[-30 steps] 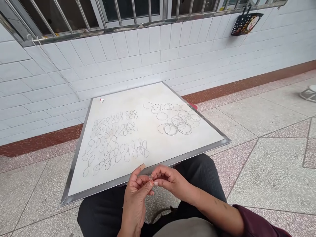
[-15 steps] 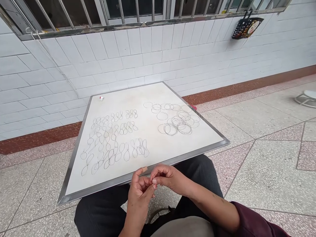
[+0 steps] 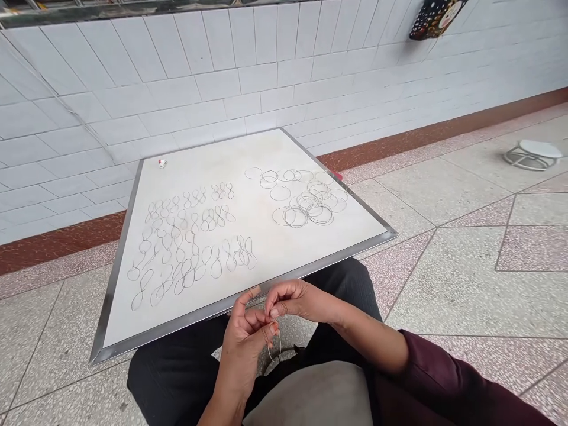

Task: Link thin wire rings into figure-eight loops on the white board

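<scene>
Over my lap, just before the table's near edge, my left hand pinches a thin wire loop between thumb and fingers. A bandage wraps the tip of its raised index finger. My right hand meets it from the right, thumb and index fingertips closed on the top of the same loop. Part of the loop hangs below the fingers; the rest is hidden in them. On the white table lie rows of wire twisted into figure-eights at left, and a loose spread of round wire loops at right.
A small white-and-red object sits at the table's far left corner. Behind the table stands a white tiled wall, with a dark patterned bag hanging on it. A low round stool is on the floor at right.
My view has tilted down and turned slightly right. The wire loop now shows hanging below my fingers, where it was hard to see before. Both hands stay together.
</scene>
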A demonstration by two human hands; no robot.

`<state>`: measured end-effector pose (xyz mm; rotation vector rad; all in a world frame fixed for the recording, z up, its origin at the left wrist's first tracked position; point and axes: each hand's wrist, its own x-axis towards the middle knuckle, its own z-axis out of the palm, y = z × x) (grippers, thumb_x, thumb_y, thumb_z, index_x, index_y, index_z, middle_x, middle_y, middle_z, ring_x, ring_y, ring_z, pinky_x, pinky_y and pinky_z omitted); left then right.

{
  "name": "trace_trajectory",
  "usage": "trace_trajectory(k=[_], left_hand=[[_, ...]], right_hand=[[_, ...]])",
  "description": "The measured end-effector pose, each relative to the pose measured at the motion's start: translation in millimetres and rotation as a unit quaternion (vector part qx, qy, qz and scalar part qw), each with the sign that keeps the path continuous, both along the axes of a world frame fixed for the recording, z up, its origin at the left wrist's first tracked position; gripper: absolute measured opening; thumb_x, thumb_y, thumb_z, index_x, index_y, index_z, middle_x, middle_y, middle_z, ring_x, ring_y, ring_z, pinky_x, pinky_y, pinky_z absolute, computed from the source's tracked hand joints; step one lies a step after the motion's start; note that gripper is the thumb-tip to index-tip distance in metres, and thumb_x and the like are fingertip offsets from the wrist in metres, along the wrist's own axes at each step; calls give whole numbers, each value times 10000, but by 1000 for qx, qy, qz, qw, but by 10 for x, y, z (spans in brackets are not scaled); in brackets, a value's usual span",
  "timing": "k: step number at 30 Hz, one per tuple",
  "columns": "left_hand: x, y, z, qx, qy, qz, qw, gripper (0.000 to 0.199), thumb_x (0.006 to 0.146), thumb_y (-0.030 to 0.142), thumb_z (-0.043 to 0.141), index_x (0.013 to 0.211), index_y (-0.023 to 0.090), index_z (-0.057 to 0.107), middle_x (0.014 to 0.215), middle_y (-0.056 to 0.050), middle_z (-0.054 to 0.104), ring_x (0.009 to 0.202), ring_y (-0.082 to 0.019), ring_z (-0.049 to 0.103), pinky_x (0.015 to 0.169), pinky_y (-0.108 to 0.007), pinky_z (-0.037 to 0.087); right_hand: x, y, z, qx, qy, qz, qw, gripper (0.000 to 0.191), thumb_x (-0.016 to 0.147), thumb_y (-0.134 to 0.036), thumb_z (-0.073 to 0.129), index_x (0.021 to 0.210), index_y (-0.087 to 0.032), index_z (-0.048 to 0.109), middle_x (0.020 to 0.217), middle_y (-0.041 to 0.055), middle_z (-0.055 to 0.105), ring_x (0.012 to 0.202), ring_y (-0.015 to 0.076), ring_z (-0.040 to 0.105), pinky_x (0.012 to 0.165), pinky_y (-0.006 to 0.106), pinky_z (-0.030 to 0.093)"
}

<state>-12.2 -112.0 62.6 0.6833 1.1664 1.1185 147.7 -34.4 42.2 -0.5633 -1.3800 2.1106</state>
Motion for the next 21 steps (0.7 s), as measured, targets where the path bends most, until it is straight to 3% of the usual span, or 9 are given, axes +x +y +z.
trace_trajectory(k=[5, 12, 21], left_hand=[[-8, 43, -55, -47, -71, -29, 996, 711, 639, 209, 847, 1282, 193, 545, 669, 13, 643, 599, -131, 578, 529, -220, 383], [-11, 42, -51, -8, 32, 31, 999, 711, 714, 260, 813, 1331, 212, 462, 726, 19, 680, 674, -135, 580, 616, -238, 432], [-5, 18, -53, -10, 60, 20, 998, 754, 702, 302, 825, 1357, 226, 459, 702, 35, 688, 657, -144, 586, 676, -264, 443]], right_hand=[[15, 58, -59, -14, 4, 30, 999, 251, 782, -375, 788, 816, -144, 694, 736, -8, 657, 660, 99, 573, 665, 246, 452], [17, 29, -17, 13, -39, -31, 999, 303, 878, -441, 675, 981, -155, 668, 848, 14, 655, 722, 106, 572, 710, 267, 467], [3, -3, -38, 5, -35, -23, 999, 234, 782, -350, 775, 873, -155, 682, 790, -4, 673, 726, 119, 621, 725, 264, 479]])
